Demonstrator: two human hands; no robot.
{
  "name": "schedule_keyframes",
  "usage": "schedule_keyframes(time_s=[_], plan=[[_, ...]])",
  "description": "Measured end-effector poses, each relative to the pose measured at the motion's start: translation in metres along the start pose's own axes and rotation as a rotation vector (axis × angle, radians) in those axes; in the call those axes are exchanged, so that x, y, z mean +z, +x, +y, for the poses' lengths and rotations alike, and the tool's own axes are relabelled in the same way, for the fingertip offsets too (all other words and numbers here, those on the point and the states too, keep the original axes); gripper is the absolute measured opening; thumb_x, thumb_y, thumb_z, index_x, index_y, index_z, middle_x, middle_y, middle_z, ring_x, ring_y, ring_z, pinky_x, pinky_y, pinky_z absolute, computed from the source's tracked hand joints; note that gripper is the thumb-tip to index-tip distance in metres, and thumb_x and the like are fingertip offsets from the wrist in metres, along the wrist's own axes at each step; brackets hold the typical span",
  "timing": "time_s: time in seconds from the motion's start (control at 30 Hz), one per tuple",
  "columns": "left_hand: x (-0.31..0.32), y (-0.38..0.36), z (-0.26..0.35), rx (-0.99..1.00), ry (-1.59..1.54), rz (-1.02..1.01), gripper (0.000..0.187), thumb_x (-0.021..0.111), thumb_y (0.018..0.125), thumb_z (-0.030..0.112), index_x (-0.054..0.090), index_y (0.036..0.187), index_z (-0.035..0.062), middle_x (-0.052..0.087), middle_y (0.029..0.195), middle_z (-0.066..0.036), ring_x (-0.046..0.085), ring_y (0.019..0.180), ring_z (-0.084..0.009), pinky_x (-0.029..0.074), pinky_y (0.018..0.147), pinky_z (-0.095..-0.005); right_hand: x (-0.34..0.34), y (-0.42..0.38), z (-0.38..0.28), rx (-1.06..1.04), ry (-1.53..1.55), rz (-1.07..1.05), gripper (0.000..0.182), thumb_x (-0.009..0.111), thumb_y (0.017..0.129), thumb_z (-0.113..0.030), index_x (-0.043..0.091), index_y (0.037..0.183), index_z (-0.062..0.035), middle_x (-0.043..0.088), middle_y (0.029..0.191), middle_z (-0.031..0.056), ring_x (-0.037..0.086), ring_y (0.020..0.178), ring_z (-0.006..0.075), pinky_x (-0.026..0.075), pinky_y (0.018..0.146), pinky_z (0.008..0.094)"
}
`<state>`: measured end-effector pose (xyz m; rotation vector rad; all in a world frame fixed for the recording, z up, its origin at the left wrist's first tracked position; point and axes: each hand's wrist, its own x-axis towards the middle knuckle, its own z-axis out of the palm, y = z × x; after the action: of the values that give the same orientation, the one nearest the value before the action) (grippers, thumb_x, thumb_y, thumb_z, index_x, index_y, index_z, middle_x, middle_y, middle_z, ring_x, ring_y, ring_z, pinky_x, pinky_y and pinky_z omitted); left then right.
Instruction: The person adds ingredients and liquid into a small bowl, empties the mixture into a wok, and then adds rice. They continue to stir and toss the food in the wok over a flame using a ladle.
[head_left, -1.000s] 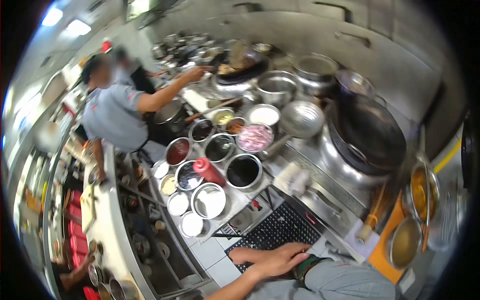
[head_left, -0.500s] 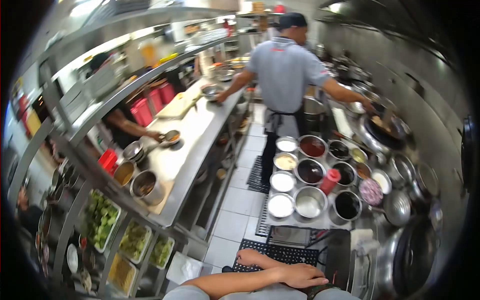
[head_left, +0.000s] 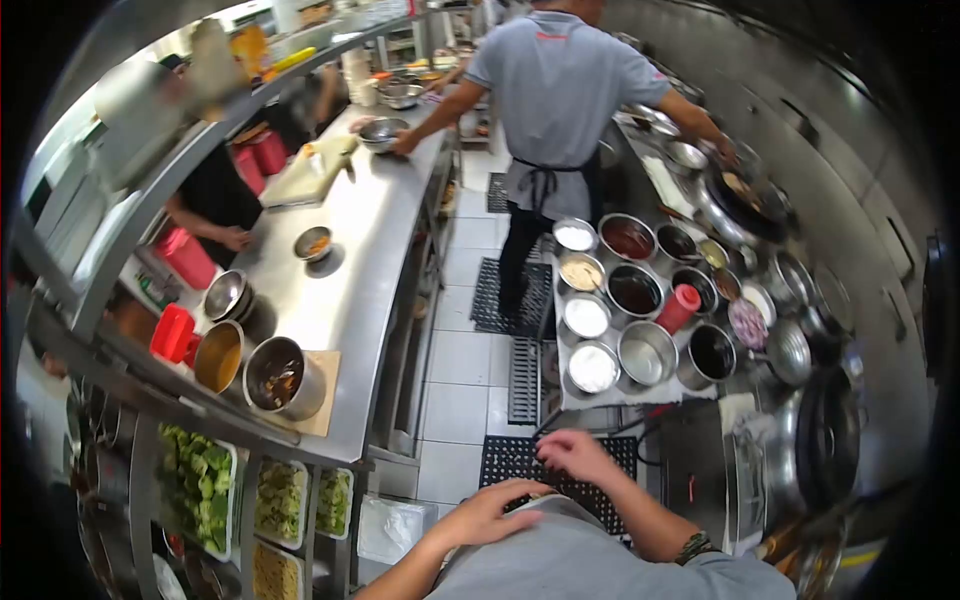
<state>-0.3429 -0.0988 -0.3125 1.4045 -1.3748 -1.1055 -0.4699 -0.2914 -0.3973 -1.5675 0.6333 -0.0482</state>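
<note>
My left hand (head_left: 492, 514) lies against the front of my grey shirt (head_left: 560, 560), fingers stretched out and holding nothing. Raised over the black floor mat (head_left: 500, 462), my right hand (head_left: 578, 455) is also without any object; its fingers are loosely bent and apart. A dark band (head_left: 695, 546) circles my right wrist. Beyond that hand stands a table with several metal pots. Nearest are a pot of white contents (head_left: 594, 368), a pot of pale liquid (head_left: 647, 353) and a red squeeze bottle (head_left: 680, 307).
A co-worker (head_left: 555, 90) stands in the aisle, one hand at a metal bowl (head_left: 383, 134), the other toward a wok (head_left: 745, 200). Left runs a steel counter (head_left: 350, 290) with a small bowl (head_left: 314, 243) and tall pots (head_left: 285, 378). Vegetable trays (head_left: 200, 490) sit below.
My crossed arms have come apart: the left hand moved left onto my shirt, the right hand rose and moved right. The view tilted down. Across the counter, another person's hand let go of the small bowl.
</note>
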Motion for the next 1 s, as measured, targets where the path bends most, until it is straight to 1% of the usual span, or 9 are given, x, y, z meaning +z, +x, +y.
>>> schedule_keyframes(time_s=[0.1,0.17,0.3,0.37,0.43,0.53,0.83,0.87,1.0], plan=[[-0.016,-0.021,-0.012,-0.190,-0.037,0.081,0.038,0.063,0.085,0.022,0.056,0.119,0.0061,0.058,0.115,-0.012,0.055,0.108,-0.0229,0.042,0.091,-0.0313,-0.042,-0.002,-0.026,-0.063,0.036,0.433,0.019,0.058,0.088,-0.016,0.060,0.100,-0.0017,0.062,0.077,0.0039,0.057,0.061,0.0093,0.048,0.054,0.0228],[-0.016,-0.025,-0.026,-0.135,-0.027,0.111,0.037,0.064,0.084,0.023,0.057,0.117,0.0066,0.059,0.114,-0.011,0.055,0.107,-0.0218,0.044,0.088,-0.0304,-0.068,0.011,-0.035,-0.124,-0.036,0.697,0.016,0.059,0.086,-0.015,0.062,0.094,-0.0013,0.059,0.068,0.0015,0.053,0.056,0.0073,0.043,0.050,0.0224],[-0.033,-0.014,-0.030,-0.126,0.074,0.186,0.038,0.063,0.085,0.027,0.057,0.118,0.0083,0.059,0.114,-0.011,0.056,0.106,-0.0219,0.047,0.082,-0.0304,-0.117,0.051,-0.027,-0.247,-0.234,0.861,0.019,0.062,0.080,-0.009,0.061,0.097,-0.0006,0.060,0.073,0.0049,0.056,0.061,0.0120,0.046,0.056,0.0258],[-0.040,-0.005,-0.022,-0.275,0.015,0.132,0.038,0.061,0.086,0.028,0.056,0.119,0.0090,0.058,0.114,-0.011,0.056,0.106,-0.0236,0.047,0.084,-0.0317,-0.138,0.076,-0.017,-0.274,-0.298,0.924,0.021,0.063,0.077,-0.008,0.060,0.097,-0.0013,0.061,0.075,0.0073,0.058,0.066,0.0158,0.047,0.061,0.0282],[-0.047,0.004,-0.030,-0.243,0.034,0.183,0.038,0.060,0.087,0.028,0.056,0.120,0.0095,0.058,0.114,-0.012,0.056,0.106,-0.0246,0.047,0.083,-0.0324,-0.152,0.087,-0.031,-0.324,-0.403,0.933,0.018,0.063,0.079,-0.009,0.060,0.096,-0.0024,0.060,0.073,0.0072,0.058,0.059,0.0147,0.046,0.052,0.0277],[-0.060,0.017,-0.041,-0.215,0.156,0.253,0.038,0.060,0.087,0.028,0.056,0.120,0.0095,0.058,0.114,-0.012,0.056,0.106,-0.0239,0.048,0.081,-0.0325,-0.173,0.109,-0.039,-0.316,-0.615,0.999,0.026,0.066,0.074,-0.013,0.059,0.096,-0.0022,0.060,0.075,0.0129,0.059,0.070,0.0262,0.047,0.064,0.0358],[-0.101,0.040,-0.060,-0.366,0.217,0.646,0.033,0.060,0.086,0.025,0.059,0.114,0.0065,0.063,0.108,-0.010,0.059,0.098,-0.0204,0.047,0.081,-0.0303,-0.195,0.147,-0.059,-0.134,-0.783,0.812,0.030,0.070,0.071,-0.016,0.059,0.097,-0.0050,0.059,0.081,0.0122,0.058,0.077,0.0312,0.045,0.067,0.0423],[-0.106,0.042,-0.067,-0.346,0.220,0.713,0.033,0.062,0.085,0.025,0.060,0.113,0.0071,0.063,0.103,-0.012,0.061,0.093,-0.0208,0.048,0.067,-0.0283,-0.199,0.150,-0.056,-0.106,-0.747,0.779,0.030,0.070,0.071,-0.015,0.059,0.096,-0.0048,0.059,0.080,0.0123,0.058,0.077,0.0312,0.045,0.067,0.0422],[-0.153,0.051,-0.066,-0.460,0.062,0.861,0.030,0.059,0.087,0.021,0.060,0.109,0.0021,0.064,0.098,-0.006,0.058,0.090,-0.0124,0.046,0.080,-0.0273,-0.202,0.164,-0.049,-0.089,-0.700,0.729,0.026,0.070,0.072,-0.013,0.060,0.094,-0.0025,0.061,0.072,0.0139,0.060,0.070,0.0320,0.046,0.065,0.0415]])
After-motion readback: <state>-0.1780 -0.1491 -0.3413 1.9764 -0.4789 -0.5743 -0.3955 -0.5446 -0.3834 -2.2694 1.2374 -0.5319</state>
